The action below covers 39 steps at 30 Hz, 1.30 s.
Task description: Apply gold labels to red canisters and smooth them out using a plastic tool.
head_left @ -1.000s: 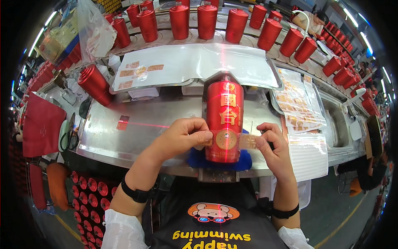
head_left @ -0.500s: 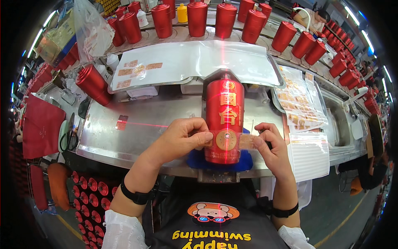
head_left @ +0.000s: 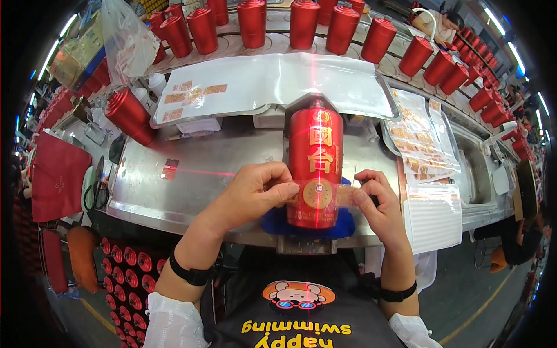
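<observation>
A red bottle [head_left: 315, 156] with gold characters lies on a blue pad [head_left: 272, 221] on a steel workbench [head_left: 214, 174], neck pointing away from me. A thin gold label strip with a round medallion [head_left: 317, 194] stretches across its lower body. My left hand [head_left: 255, 191] pinches the strip's left end against the bottle. My right hand [head_left: 378, 200] pinches the strip's right end, fingers beside the bottle. A red laser cross falls on the bottle and bench.
Several red bottles [head_left: 252, 20] stand on a curved conveyor behind the bench. Another red bottle [head_left: 129, 115] leans at the left. Clear sheets of gold labels [head_left: 191, 93] lie on a tray; more label sheets [head_left: 418, 151] at right. Red bags [head_left: 55, 174] hang at left.
The conveyor bottles have shifted leftward along the belt. My hands have stayed on the label strip, pressing it a little closer around the bottle.
</observation>
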Tool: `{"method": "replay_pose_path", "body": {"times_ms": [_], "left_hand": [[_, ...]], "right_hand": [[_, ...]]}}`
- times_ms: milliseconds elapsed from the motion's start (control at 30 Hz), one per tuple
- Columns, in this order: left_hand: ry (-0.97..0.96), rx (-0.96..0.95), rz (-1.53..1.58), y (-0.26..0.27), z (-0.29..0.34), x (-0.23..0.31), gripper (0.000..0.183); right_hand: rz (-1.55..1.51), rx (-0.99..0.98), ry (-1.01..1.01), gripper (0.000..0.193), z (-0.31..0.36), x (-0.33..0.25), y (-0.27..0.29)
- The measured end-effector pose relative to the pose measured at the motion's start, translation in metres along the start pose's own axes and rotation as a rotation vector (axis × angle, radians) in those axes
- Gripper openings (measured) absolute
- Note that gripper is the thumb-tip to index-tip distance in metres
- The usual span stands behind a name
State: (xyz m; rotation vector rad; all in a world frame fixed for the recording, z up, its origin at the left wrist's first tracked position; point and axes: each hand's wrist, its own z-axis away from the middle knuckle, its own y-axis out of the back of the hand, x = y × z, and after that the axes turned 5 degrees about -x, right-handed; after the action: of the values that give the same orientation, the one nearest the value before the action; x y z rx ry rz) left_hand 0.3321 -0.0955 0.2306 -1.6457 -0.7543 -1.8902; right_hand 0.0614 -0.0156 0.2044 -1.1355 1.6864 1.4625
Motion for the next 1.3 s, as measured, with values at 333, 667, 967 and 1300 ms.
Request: {"method": "replay_pose_path", "body": {"times_ms": [333, 667, 967, 1300], "left_hand": [[-0.024, 0.018, -0.061, 0.000, 0.000, 0.002, 0.020], [-0.055, 0.076, -0.180, -0.001, 0.001, -0.004, 0.019], [-0.144, 0.214, -0.264, 0.000, 0.002, -0.017, 0.037], [-0.276, 0.373, -0.139, -0.040, -0.009, -0.035, 0.076]], "right_hand": [[-0.014, -0.011, -0.015, 0.022, -0.002, 0.001, -0.003], [-0.020, -0.012, -0.010, 0.021, -0.004, 0.005, -0.004], [-0.042, -0.019, -0.027, 0.022, -0.005, 0.008, -0.005], [-0.040, -0.008, -0.005, 0.021, -0.006, 0.008, -0.005]]}}
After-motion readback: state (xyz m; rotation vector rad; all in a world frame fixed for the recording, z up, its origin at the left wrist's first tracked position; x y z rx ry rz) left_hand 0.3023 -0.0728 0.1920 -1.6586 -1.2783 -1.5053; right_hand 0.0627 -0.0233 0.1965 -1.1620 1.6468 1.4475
